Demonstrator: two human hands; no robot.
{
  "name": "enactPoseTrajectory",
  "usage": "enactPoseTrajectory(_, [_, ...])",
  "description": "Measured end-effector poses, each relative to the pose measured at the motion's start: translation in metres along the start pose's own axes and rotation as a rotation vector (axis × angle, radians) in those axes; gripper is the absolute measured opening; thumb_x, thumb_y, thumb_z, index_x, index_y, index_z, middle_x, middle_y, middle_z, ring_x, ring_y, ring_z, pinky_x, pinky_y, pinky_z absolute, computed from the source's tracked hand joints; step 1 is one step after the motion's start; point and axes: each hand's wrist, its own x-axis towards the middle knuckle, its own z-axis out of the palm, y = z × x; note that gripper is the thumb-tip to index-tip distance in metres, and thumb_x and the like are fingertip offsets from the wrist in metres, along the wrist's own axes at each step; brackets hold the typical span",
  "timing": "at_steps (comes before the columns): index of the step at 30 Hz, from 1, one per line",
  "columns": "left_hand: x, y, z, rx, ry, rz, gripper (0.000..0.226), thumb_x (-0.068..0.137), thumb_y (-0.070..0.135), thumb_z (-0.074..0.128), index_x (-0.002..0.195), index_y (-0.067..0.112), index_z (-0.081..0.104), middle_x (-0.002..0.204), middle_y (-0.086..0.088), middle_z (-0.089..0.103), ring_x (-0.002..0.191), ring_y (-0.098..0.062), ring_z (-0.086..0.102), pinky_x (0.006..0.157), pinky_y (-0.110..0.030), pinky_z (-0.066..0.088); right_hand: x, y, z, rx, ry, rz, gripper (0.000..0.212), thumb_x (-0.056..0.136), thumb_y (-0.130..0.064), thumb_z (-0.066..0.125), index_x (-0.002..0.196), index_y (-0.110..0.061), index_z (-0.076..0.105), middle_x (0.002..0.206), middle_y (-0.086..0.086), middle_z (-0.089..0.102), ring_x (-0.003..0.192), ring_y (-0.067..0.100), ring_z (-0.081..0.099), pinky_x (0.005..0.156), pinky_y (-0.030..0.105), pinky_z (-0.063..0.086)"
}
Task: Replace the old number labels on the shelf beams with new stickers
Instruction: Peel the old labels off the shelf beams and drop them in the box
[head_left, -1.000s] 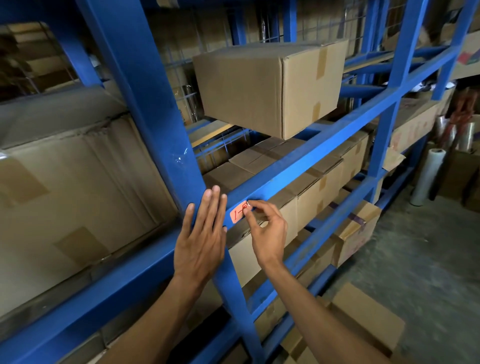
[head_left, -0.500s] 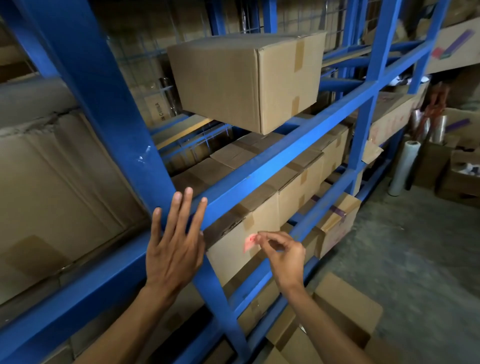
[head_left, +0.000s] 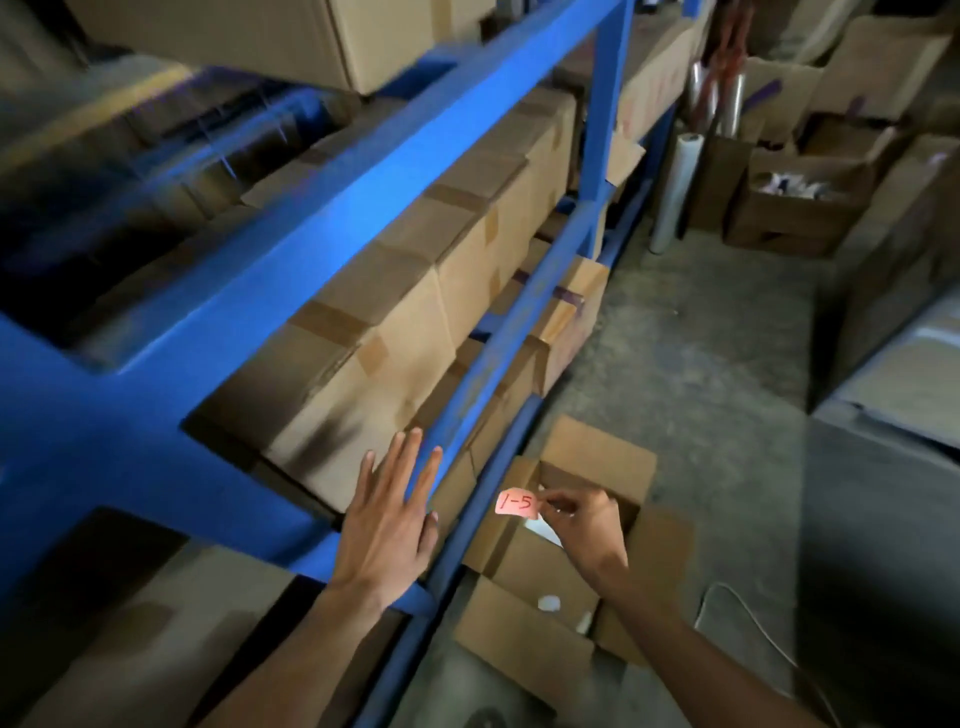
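My right hand (head_left: 584, 527) pinches a small pink label (head_left: 515, 504) marked "1-5" by its right edge, off the shelf and above an open cardboard box (head_left: 597, 454) on the floor. My left hand (head_left: 389, 519) is held flat with straight fingers in front of the blue rack, near a lower blue beam (head_left: 498, 343). The wide blue shelf beam (head_left: 322, 208) runs diagonally above both hands; no label shows on it.
Taped cardboard boxes (head_left: 415, 306) fill the shelf level behind the beams. A blue upright post (head_left: 605, 104) stands further along. A white roll (head_left: 675, 187) and more open boxes (head_left: 795, 208) stand on the concrete floor at the right.
The pink label came off the beam in my right hand's pinch and moved down over the floor box. My left hand left the upright post and dropped lower. The view tilted downward.
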Motion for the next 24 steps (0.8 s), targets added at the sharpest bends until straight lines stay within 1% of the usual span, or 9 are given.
enactPoseTrajectory(2, [0.006,-0.002,0.031,-0.033,-0.054,0.009,0.071,0.084,0.027,0.068,0.149,0.01,0.042,0.158,-0.021,0.034,0.145,-0.037,0.037,0.114,-0.057,0.036,0.003,0.026,0.01,-0.036,-0.021,0.047,0.014,0.08,-0.008,0.072,0.087,-0.016,0.081,0.087,0.003,0.079,0.079,0.013,0.073,0.073,0.028,0.056])
enactPoseTrajectory(4, [0.015,-0.007,0.062,-0.062,-0.106,0.008,0.068,0.089,0.028,0.062,0.151,0.011,0.038,0.161,-0.021,0.027,0.147,-0.039,0.031,0.115,-0.057,0.034,0.009,0.052,0.022,-0.077,-0.045,0.123,0.015,0.081,-0.01,0.07,0.087,-0.019,0.082,0.09,0.002,0.079,0.081,0.014,0.073,0.076,0.033,0.058])
enactPoseTrajectory(7, [0.032,-0.013,0.111,-0.108,-0.205,-0.016,0.071,0.099,0.035,0.046,0.158,0.018,0.011,0.167,-0.013,-0.004,0.155,-0.031,0.002,0.125,-0.048,0.013,0.013,0.094,0.042,-0.158,-0.059,0.232,0.017,0.083,-0.017,0.067,0.085,-0.027,0.08,0.09,-0.006,0.079,0.079,0.012,0.072,0.073,0.03,0.059])
enactPoseTrajectory(8, [0.037,-0.015,0.123,-0.137,-0.214,-0.018,0.072,0.1,0.036,0.043,0.158,0.019,0.007,0.167,-0.011,-0.009,0.155,-0.029,-0.003,0.125,-0.046,0.01,0.015,0.105,0.047,-0.204,-0.069,0.265,0.017,0.084,-0.02,0.066,0.085,-0.029,0.08,0.09,-0.008,0.078,0.08,0.012,0.072,0.071,0.028,0.058])
enactPoseTrajectory(12, [0.062,-0.016,0.169,-0.191,-0.211,0.046,0.072,0.098,0.033,0.051,0.158,0.016,0.014,0.167,-0.011,-0.002,0.155,-0.029,-0.002,0.125,-0.048,0.014,0.031,0.155,0.071,-0.378,-0.113,0.318,0.015,0.087,-0.027,0.064,0.088,-0.034,0.077,0.095,-0.011,0.075,0.089,0.013,0.068,0.068,0.023,0.048])
enactPoseTrajectory(15, [0.081,-0.017,0.186,-0.125,-0.181,0.17,0.068,0.098,0.033,0.052,0.157,0.016,0.022,0.167,-0.013,0.003,0.154,-0.031,0.001,0.124,-0.052,0.014,0.046,0.178,0.081,-0.482,-0.109,0.3,0.008,0.088,-0.037,0.067,0.089,-0.036,0.075,0.097,-0.009,0.073,0.093,0.015,0.067,0.068,0.023,0.04])
enactPoseTrajectory(18, [0.094,-0.017,0.199,-0.037,-0.117,0.23,0.062,0.097,0.041,0.045,0.153,0.015,0.034,0.166,-0.015,0.016,0.154,-0.034,0.012,0.123,-0.054,0.018,0.065,0.2,0.091,-0.589,-0.111,0.273,0.014,0.09,-0.045,0.063,0.09,-0.035,0.073,0.098,-0.003,0.069,0.089,0.019,0.066,0.066,0.026,0.04])
enactPoseTrajectory(21, [0.096,-0.017,0.209,0.015,-0.099,0.224,0.07,0.093,0.054,0.036,0.153,0.017,0.036,0.166,-0.015,0.017,0.154,-0.034,0.006,0.123,-0.054,0.015,0.085,0.216,0.101,-0.7,-0.109,0.255,0.03,0.094,-0.053,0.052,0.095,-0.029,0.07,0.102,0.002,0.068,0.091,0.024,0.067,0.071,0.029,0.047])
enactPoseTrajectory(24, [0.094,-0.018,0.211,0.047,-0.092,0.237,0.071,0.093,0.058,0.034,0.153,0.018,0.035,0.167,-0.013,0.012,0.155,-0.032,0.0,0.124,-0.054,0.013,0.1,0.221,0.11,-0.793,-0.14,0.265,0.033,0.098,-0.047,0.047,0.109,-0.023,0.067,0.11,0.006,0.068,0.098,0.026,0.067,0.078,0.031,0.051])
